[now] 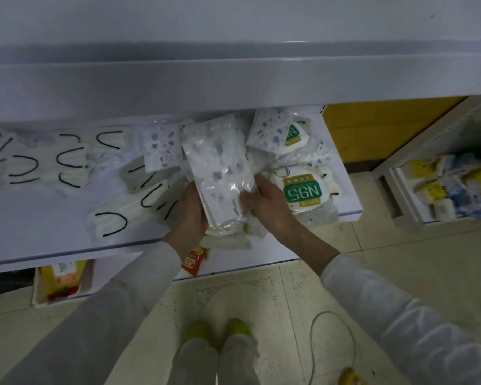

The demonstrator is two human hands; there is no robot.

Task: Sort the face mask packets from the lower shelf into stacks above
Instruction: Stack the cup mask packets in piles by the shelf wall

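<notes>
White sleeves (109, 301), L hand (190, 211) + R hand (267, 202) grip packet stack (220, 168), N95 pack (303, 191) just right, black-loop masks (70, 159) left

On the lower shelf (39, 232), loose masks (67, 159) lie spread across the left half. A bundle of packets (220, 162) is held in the middle between the left hand (189, 209) and the right hand (267, 198), with an N95 packet (303, 191) just right of it and a second N95 packet (293, 134) behind that, near the back. The upper shelf (233, 79) overhangs the rear of all this; a pouch (61, 276) lies at the left of the bottom shelf (233, 262), and a neighbouring rack (408, 218) holding packets stands far right.
</notes>
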